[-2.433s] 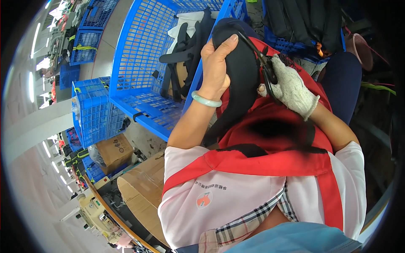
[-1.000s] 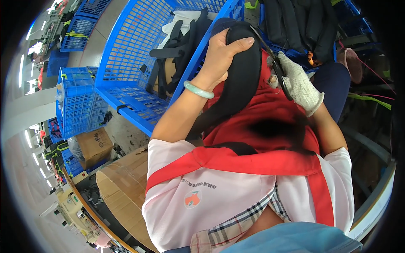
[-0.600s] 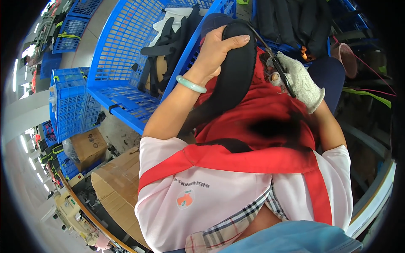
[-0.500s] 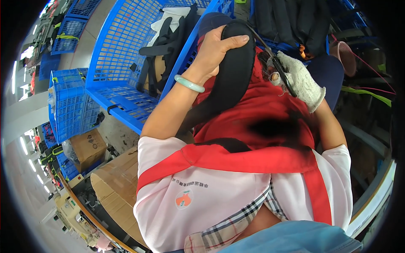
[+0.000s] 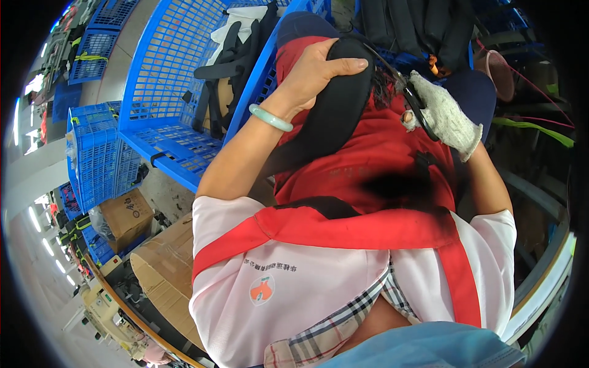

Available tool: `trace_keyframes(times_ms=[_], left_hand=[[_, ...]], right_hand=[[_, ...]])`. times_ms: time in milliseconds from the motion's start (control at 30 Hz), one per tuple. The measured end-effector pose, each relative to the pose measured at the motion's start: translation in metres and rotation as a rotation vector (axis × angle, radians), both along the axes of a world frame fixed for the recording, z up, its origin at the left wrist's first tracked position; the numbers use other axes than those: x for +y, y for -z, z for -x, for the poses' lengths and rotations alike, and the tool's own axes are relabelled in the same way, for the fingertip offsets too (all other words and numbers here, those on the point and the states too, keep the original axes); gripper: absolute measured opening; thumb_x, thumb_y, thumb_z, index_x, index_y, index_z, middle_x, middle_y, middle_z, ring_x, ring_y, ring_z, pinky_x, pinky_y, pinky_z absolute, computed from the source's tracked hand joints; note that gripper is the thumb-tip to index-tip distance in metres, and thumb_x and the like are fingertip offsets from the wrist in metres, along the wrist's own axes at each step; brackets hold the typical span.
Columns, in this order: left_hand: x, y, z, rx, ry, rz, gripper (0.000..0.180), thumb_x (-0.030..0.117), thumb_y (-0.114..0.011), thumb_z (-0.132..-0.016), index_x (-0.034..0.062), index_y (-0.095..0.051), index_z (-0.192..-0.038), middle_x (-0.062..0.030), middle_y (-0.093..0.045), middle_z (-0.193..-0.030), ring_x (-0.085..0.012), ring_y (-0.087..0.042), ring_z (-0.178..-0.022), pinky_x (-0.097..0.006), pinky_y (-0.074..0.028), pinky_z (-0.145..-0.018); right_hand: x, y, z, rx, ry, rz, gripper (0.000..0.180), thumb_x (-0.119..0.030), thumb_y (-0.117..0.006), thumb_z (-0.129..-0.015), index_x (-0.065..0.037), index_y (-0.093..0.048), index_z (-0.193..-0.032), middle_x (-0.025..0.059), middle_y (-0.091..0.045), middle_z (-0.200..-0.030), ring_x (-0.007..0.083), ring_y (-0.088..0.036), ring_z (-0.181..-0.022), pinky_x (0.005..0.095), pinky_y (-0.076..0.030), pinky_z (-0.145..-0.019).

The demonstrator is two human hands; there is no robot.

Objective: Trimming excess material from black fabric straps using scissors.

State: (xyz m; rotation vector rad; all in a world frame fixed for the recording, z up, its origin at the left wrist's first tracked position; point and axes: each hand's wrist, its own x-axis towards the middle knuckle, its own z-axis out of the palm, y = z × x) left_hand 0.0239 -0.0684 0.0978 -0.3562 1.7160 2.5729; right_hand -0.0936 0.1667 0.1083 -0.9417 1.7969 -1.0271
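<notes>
Black padded strap (image 5: pixel 340 116) | your left hand (image 5: pixel 311 75) grips its bend, seemingly to steady the edge | your gloved right hand (image 5: pixel 445 113), fingers closed, holds scissors (image 5: pixel 415 105) beside it

left grip (image 5: pixel 313 72) bare, curled, thumb (image 5: pixel 348 65) outstretched, right grip (image 5: pixel 446 115) gloved, curled, bare forearms (image 5: pixel 244 150) angled forward

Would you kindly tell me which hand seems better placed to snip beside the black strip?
Probably the right hand: it holds the scissors beside the black strip, which the left hand grips.
</notes>
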Motion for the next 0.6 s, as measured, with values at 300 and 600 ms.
trace_keyframes(times_ms=[300, 600], left_hand=[[0.005, 0.006, 0.002, -0.040, 0.059, -0.011, 0.026, 0.009, -0.070, -0.082, -0.0009, -0.063, -0.105, -0.0057, -0.068, -0.092, -0.0120, -0.066, -0.080, -0.024, -0.054, -0.073], [0.005, 0.009, 0.000, -0.061, 0.112, -0.033, 0.023, 0.006, -0.067, -0.084, -0.0006, -0.063, -0.105, -0.0042, -0.068, -0.090, -0.0102, -0.066, -0.078, -0.023, -0.055, -0.071]], right_hand=[[0.010, 0.002, 0.009, 0.064, -0.124, 0.016, 0.027, -0.027, -0.052, -0.095, -0.002, -0.051, -0.102, 0.0033, -0.060, -0.076, 0.0043, -0.053, -0.061, 0.0173, -0.045, -0.052], [0.012, -0.010, 0.009, -0.375, -0.008, -0.147, 0.011, -0.018, -0.043, -0.096, -0.008, -0.049, -0.095, 0.0013, -0.057, -0.076, 0.0009, -0.051, -0.053, 0.0130, -0.039, -0.041]])
